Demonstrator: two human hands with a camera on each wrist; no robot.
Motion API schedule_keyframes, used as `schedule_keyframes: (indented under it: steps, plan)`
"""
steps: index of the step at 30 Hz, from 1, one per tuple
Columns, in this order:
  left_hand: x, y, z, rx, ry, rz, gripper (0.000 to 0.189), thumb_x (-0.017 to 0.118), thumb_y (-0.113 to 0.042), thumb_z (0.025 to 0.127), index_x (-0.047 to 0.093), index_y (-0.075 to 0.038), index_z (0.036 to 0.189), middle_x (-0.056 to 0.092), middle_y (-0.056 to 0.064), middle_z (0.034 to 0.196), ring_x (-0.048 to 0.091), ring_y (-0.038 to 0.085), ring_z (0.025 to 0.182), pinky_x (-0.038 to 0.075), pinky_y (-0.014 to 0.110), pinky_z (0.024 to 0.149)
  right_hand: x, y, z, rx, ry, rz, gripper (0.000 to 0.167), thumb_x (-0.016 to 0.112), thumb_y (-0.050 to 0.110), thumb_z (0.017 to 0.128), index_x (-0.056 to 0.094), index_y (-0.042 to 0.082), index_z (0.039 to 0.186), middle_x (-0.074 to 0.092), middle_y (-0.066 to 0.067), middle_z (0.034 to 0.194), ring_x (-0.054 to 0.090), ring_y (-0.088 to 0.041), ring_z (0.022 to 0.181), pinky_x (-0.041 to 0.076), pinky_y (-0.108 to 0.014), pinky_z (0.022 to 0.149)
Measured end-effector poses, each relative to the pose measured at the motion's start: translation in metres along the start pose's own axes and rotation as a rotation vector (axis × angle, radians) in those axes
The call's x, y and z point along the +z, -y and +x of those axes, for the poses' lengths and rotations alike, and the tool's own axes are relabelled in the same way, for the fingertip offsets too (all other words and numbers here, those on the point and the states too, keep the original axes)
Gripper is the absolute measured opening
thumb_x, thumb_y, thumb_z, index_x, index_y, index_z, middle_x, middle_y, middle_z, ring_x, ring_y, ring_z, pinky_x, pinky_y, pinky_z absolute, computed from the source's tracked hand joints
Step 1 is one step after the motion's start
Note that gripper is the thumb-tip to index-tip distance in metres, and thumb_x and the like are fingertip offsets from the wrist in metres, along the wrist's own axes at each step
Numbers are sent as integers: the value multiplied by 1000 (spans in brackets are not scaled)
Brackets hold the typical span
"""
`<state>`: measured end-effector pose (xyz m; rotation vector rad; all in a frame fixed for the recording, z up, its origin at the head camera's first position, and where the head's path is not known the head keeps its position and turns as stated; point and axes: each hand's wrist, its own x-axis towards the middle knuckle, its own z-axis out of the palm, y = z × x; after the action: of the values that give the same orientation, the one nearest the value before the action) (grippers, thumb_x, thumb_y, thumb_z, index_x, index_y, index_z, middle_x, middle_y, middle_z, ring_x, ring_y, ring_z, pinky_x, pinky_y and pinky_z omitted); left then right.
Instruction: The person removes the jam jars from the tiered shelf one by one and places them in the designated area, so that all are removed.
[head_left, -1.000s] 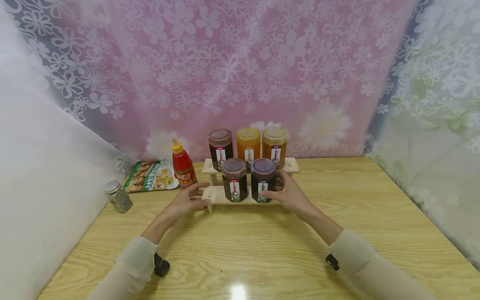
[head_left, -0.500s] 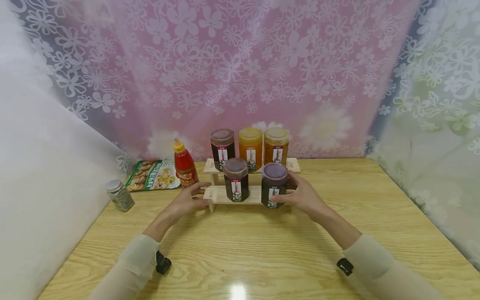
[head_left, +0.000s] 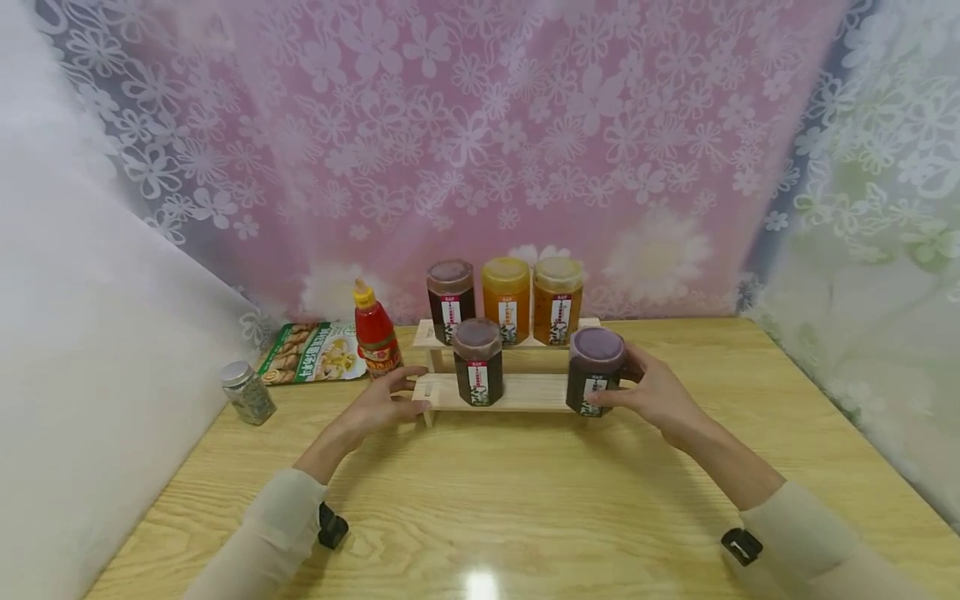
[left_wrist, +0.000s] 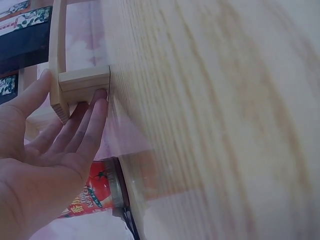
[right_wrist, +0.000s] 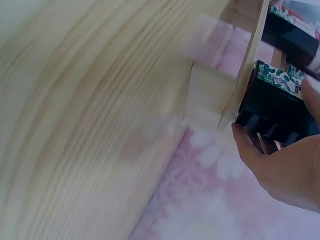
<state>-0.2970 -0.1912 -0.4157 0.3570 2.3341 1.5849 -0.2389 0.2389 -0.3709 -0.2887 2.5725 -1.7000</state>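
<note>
A two-step wooden rack (head_left: 534, 392) stands in front of the curtain. At the right end of its lower step, my right hand (head_left: 663, 398) grips a dark jar with a purple lid (head_left: 597, 371), thumb over the label and fingers behind. In the right wrist view this jar (right_wrist: 280, 107) sits right at the rack's edge. My left hand (head_left: 377, 411) holds the rack's left end, its thumb on the shelf edge and its fingers against the leg (left_wrist: 85, 82). Another dark jar (head_left: 480, 379) stands left of centre on the lower step.
On the upper step stand a dark jar (head_left: 451, 304), an orange jar (head_left: 506, 300) and an amber jar (head_left: 558, 304). A red sauce bottle (head_left: 377, 337) stands beside my left hand, near a green food packet (head_left: 315, 354) and a small silver-lidded jar (head_left: 248, 394).
My right hand has carried the purple-lidded jar rightward, away from the other dark jar, to the lower step's right end. My left hand has stayed at the rack's left end.
</note>
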Motion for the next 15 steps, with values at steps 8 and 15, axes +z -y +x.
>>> schedule_keyframes:
  steps: [8, 15]
  plan:
    - [3, 0, 0, 8, 5, 1, 68, 75, -19, 98, 43, -13, 157, 45, 23, 151, 58, 37, 128, 59, 43, 98, -42, -12, -11, 55, -44, -4, 94, 84, 18, 91, 26, 3, 163, 44, -31, 154, 40, -48, 143, 36, -69, 113]
    - [2, 0, 0, 10, 11, 3, 67, 75, -19, 98, 43, -13, 157, 42, 23, 153, 53, 39, 133, 58, 44, 99, -82, -24, -16, 78, -80, -28, 95, 81, 20, 93, 21, 0, 164, 42, -30, 155, 41, -46, 143, 30, -75, 112]
